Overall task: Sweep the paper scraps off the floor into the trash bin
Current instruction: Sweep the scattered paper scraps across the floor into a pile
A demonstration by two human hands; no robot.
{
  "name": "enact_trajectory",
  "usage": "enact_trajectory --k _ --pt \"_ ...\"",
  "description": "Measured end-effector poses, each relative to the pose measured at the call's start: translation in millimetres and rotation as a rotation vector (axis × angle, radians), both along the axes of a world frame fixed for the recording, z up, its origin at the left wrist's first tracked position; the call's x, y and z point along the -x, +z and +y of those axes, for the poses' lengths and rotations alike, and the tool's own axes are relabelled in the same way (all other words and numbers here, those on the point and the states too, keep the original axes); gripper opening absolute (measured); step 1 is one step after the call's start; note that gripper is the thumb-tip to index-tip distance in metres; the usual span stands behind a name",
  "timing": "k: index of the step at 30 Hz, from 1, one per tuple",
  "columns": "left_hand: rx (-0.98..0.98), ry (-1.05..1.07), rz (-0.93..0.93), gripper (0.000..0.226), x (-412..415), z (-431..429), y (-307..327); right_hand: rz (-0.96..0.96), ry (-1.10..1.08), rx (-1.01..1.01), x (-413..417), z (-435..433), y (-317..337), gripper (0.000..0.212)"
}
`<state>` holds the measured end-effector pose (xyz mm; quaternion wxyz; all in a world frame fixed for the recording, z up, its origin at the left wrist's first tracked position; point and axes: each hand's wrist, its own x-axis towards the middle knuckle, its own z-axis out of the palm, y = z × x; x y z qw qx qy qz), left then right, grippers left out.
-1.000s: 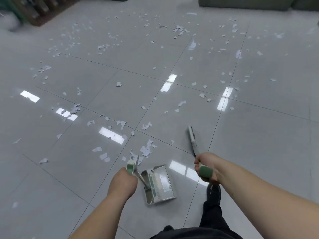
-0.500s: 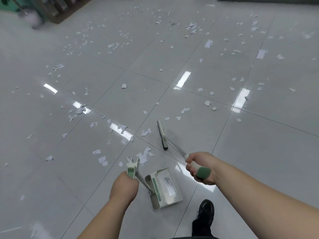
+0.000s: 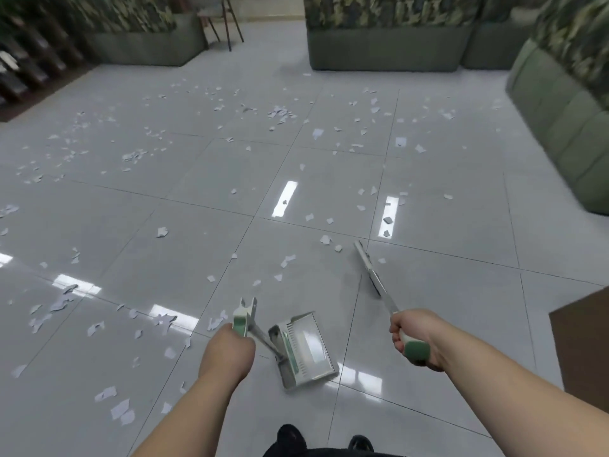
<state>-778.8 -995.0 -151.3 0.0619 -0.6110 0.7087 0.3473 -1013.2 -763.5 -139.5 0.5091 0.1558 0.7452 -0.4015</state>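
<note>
White paper scraps [image 3: 278, 113] lie scattered over the grey tiled floor, thickest at the far middle and along the left. My left hand [image 3: 227, 351] grips the green handle of a white dustpan [image 3: 304, 349], whose pan rests on the floor just ahead of me. My right hand [image 3: 413, 334] grips the green end of a broom handle; the broom [image 3: 365, 262] reaches forward, its narrow head down on the tiles near a few scraps. No trash bin is in view.
Green upholstered benches [image 3: 385, 51] topped with foliage line the far wall and the right side. A chair's legs [image 3: 227, 24] stand at the back. A dark wooden corner [image 3: 583, 338] juts in at the right. My shoes [image 3: 290, 435] show at the bottom.
The view has tilted up, bringing the benches into sight. The broom head has swung right and further forward. The dustpan stays in about the same place by my left hand.
</note>
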Motion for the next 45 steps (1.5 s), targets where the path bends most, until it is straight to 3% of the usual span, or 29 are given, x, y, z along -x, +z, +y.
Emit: enact_trajectory --k 9,18,24,32,37,45 --pt "0.034 -0.064 0.045 0.007 56.8 -50.2 -6.7 0.027 -0.120 -0.090 54.9 -13.1 -3.5 0.010" --pt "-0.124 -0.018 0.071 0.012 78.3 -137.4 -25.4 -0.022 0.030 -0.179 85.3 -151.3 -36.0 0.009" --pt "-0.256 0.129 0.109 0.011 61.3 -192.4 -27.7 -0.135 0.173 -0.148 61.3 -255.5 -60.0 0.008" --pt "-0.281 0.264 0.094 0.015 19.1 -225.1 -24.4 -0.295 0.353 -0.069 15.9 -360.7 -51.0 0.006" --pt "-0.281 0.372 0.146 0.017 -6.0 -231.2 -15.8 -0.374 0.459 -0.044 -0.4 -393.7 -41.7 0.016" --pt "-0.243 0.417 0.174 0.017 -9.3 -237.4 -13.2 -0.281 0.443 -0.016 15.7 -395.7 -27.4 0.002"
